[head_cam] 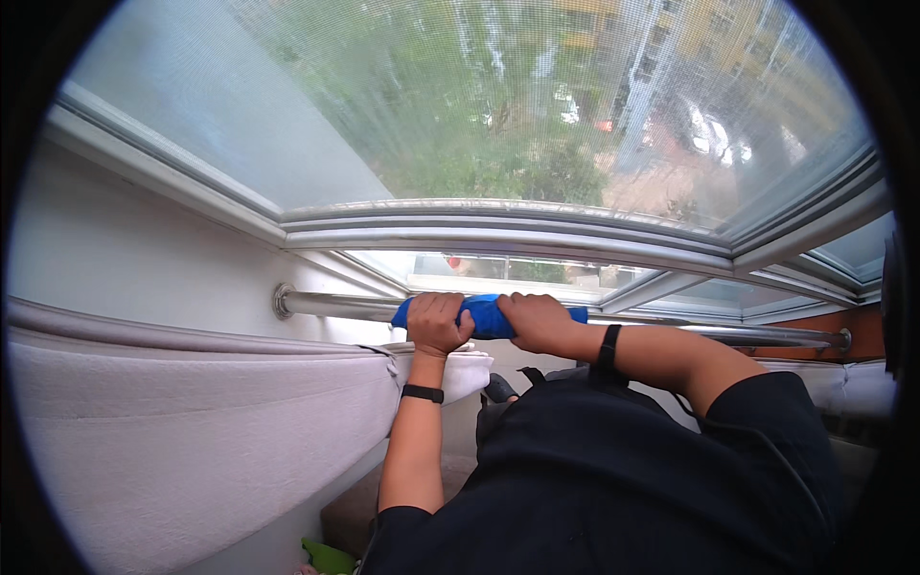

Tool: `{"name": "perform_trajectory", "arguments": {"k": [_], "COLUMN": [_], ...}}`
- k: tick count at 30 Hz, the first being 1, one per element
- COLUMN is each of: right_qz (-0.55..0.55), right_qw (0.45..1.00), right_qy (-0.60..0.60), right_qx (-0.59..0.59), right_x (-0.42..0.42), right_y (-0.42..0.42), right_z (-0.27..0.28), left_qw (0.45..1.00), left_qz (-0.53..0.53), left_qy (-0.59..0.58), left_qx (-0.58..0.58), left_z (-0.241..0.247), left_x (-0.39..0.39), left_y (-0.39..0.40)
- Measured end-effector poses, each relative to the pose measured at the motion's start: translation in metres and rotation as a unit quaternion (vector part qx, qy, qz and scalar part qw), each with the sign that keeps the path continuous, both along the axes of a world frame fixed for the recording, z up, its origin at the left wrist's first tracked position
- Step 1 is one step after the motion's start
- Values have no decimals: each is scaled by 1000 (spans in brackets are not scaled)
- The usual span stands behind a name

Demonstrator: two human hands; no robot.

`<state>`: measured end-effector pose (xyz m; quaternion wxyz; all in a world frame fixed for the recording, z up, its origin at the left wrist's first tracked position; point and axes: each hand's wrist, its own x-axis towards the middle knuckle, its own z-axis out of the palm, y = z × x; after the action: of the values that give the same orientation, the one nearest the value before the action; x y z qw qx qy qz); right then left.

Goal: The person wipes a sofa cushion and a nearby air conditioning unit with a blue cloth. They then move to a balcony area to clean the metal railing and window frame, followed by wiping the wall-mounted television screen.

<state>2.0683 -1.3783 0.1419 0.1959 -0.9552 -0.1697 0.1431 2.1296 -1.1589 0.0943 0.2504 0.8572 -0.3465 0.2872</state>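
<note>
A blue cloth (490, 316) lies over a round, shiny metal rail (345, 305) in front of the window. My left hand (435, 320) grips the cloth near its left end, fingers curled over the top and the thumb pointing toward the middle. My right hand (540, 322) clasps it on the other side, with a short stretch of blue showing between the two hands. Past my right hand, a corner of the cloth sticks out. How far the cloth wraps under the rail is hidden.
A round flange (283, 301) fixes the rail to the white wall on the left. Ahead are a screened window (503, 129) and its metal frame (503, 241). Pale fabric (201, 431) hangs from a bar at left. Something green (327, 557) lies low down.
</note>
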Motion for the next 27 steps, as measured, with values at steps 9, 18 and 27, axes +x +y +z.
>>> {"name": "perform_trajectory", "arguments": {"k": [9,18,27], "right_qz": [-25,-34,-95], "right_qw": [992,991,975], "right_qy": [-42,-70,-198], "right_qx": [116,106,-36], "right_x": [75,6,-153], "right_y": [146,19,-238], "right_z": [-10,-29,-22], "left_qw": [940,868,870], "left_qz": [188,115,-151], "left_qy": [184,286,355], "left_qx": [215,388,306], "left_z": [11,14,50], "left_x": [73,56,-96], "left_y": [107,34,-273]}}
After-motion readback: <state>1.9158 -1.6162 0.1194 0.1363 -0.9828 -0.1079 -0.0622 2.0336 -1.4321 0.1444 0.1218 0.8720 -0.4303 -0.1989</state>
